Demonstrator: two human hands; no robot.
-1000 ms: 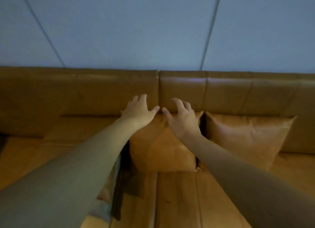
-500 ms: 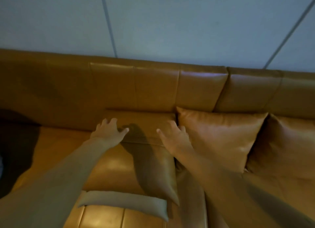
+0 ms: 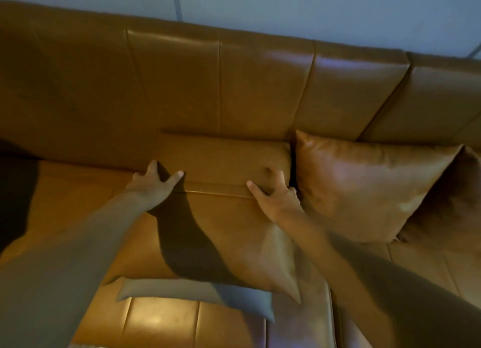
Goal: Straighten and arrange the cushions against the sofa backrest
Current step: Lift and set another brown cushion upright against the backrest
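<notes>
A tan leather cushion (image 3: 234,233) lies flat on the sofa seat, its far edge against the backrest (image 3: 182,87). My left hand (image 3: 152,187) rests on its far left corner with the fingers spread. On its far right corner sits my right hand (image 3: 276,200), fingers apart, the tips pressing into the low pad (image 3: 223,157) behind. Neither hand visibly closes around the cushion. A grey cushion (image 3: 197,293) pokes out from under its near edge. To the right, a tan cushion (image 3: 364,189) stands upright against the backrest, with another (image 3: 458,191) beside it at the frame's edge.
The tan sofa seat (image 3: 166,319) runs along the bottom of the view. A pale blue wall (image 3: 312,7) rises behind the backrest. A dark shadowed area (image 3: 15,191) lies at the far left of the seat.
Both hands left the top of the upright cushion and moved left and down onto the far edge of the flat cushion. The view swung left and closer.
</notes>
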